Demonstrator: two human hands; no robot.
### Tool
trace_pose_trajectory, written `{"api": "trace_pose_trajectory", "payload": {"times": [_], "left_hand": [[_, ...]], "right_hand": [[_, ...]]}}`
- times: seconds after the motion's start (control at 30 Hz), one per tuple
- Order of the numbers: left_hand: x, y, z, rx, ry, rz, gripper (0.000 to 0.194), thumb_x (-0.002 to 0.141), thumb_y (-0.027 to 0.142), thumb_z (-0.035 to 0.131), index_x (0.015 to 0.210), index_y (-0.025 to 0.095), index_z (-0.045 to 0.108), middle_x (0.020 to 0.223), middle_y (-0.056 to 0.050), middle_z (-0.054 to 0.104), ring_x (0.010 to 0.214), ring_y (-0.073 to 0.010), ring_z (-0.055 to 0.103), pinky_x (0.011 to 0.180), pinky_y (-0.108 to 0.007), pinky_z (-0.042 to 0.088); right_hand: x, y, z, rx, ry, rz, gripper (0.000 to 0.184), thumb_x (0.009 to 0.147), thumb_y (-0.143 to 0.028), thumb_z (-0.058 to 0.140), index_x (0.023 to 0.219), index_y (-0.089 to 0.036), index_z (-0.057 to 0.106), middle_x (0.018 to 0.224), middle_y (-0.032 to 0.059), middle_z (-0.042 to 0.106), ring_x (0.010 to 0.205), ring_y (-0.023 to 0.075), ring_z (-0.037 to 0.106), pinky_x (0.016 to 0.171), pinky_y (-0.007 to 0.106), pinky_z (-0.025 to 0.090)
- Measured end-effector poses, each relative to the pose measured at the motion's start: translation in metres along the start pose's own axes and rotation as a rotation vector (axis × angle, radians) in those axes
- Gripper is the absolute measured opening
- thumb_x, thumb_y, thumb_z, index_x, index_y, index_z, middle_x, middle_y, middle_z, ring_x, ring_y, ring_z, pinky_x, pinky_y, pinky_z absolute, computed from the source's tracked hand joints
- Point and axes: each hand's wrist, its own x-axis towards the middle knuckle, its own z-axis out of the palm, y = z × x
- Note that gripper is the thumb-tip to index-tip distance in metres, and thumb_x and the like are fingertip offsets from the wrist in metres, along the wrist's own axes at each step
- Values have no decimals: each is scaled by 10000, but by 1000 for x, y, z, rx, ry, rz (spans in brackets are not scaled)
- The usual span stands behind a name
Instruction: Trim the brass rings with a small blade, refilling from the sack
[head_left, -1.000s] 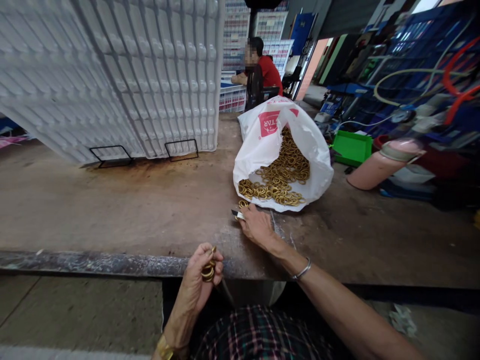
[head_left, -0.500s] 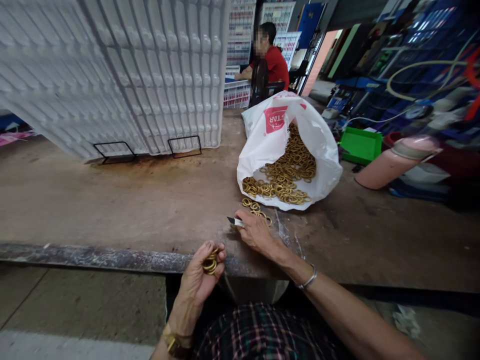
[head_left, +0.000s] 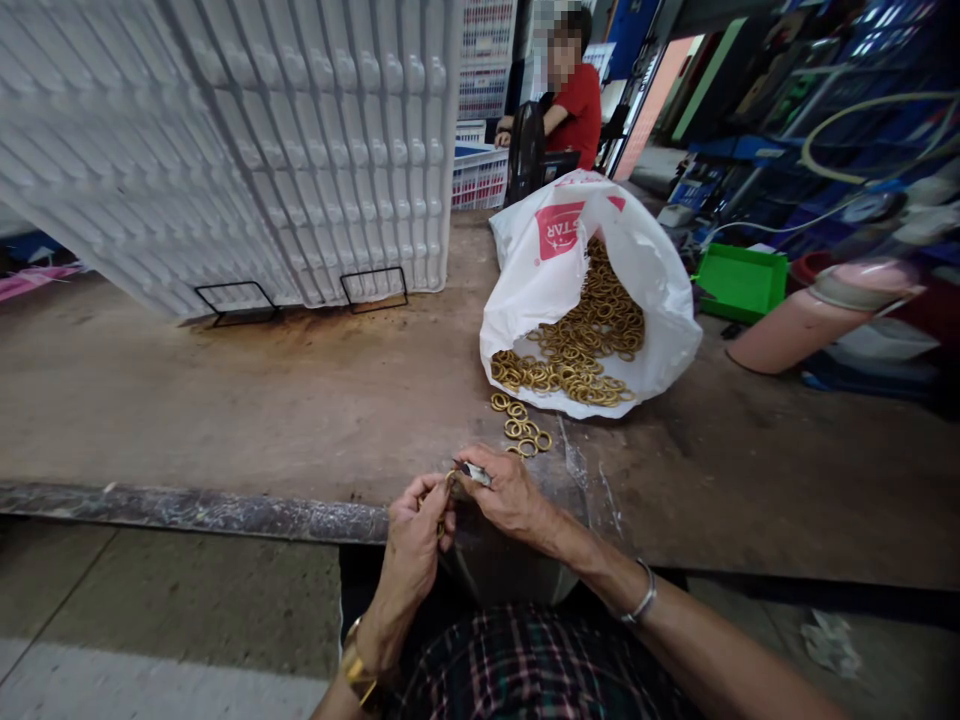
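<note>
My left hand [head_left: 416,530] is closed around several brass-coloured rings [head_left: 441,528], most of them hidden by its fingers. A small knife [head_left: 475,474] with a pale handle and dark blade is gripped in my right hand [head_left: 514,500]. The blade's tip meets a ring at my left fingertips, over the table's front edge. Several loose rings [head_left: 527,430] lie on the wood just beyond my right hand. Behind them a white plastic bag [head_left: 517,285] with red print lies open toward me, with a heap of the same rings [head_left: 592,340] inside.
White ribbed plastic trays [head_left: 337,150] stand upright at the left in black wire holders [head_left: 375,290] on the wooden table [head_left: 300,410]. To the right are a green tray [head_left: 742,282] and a pink bottle [head_left: 802,325]. Across the table sits a person in a red shirt [head_left: 577,115].
My right hand drew rings out of the bag onto the table, then moved toward me to meet my left hand. The left hand rose slightly. The view has shifted a little.
</note>
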Motion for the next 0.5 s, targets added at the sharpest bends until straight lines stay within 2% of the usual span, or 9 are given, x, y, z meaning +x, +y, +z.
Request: {"api": "trace_pose_trajectory", "payload": {"times": [0.1, 0.2, 0.27, 0.33, 0.4, 0.5], "left_hand": [[1, -4, -2, 160, 64, 77, 309, 710, 456, 612, 754, 158, 544, 465, 65, 441, 387, -50, 336, 371, -165, 237], [2, -5, -4, 388, 121, 245, 251, 755, 405, 559, 741, 155, 579, 481, 57, 432, 424, -65, 360, 412, -182, 276], [2, -5, -5, 507, 137, 371, 215, 760, 362, 551, 725, 155, 601, 503, 47, 442, 465, -75, 388, 453, -191, 305], [2, -5, -5, 542, 130, 416, 205, 760, 348, 553, 717, 156, 606, 516, 42, 451, 488, -79, 403, 475, -192, 317], [2, -5, -4, 471, 79, 319, 231, 769, 381, 546, 730, 156, 587, 506, 48, 444, 461, -72, 387, 449, -187, 304], [0, -2, -1, 237, -26, 69, 296, 747, 453, 564, 789, 161, 542, 513, 61, 453, 404, -53, 353, 380, -169, 256]], "right_hand": [[1, -3, 1, 42, -32, 72, 112, 847, -229, 454, 842, -180, 554, 740, -3, 565, 685, 110, 499, 640, 210, 344], [3, -5, 0, 66, -31, 165, 215, 861, -292, 411, 704, -175, 501, 616, -36, 474, 577, 95, 424, 560, 208, 301], [4, -6, 1, 91, -55, 212, 260, 847, -291, 402, 618, -176, 443, 554, -53, 403, 523, 86, 363, 514, 209, 260], [5, -5, 1, 143, -90, 253, 269, 824, -273, 401, 573, -178, 406, 523, -62, 361, 498, 81, 326, 487, 209, 232], [5, -4, 2, 204, -96, 287, 262, 806, -267, 403, 559, -181, 387, 513, -66, 339, 492, 79, 311, 472, 206, 221], [5, -3, 2, 250, -70, 317, 254, 790, -278, 412, 557, -186, 369, 512, -69, 323, 490, 76, 298, 460, 202, 214]]}}
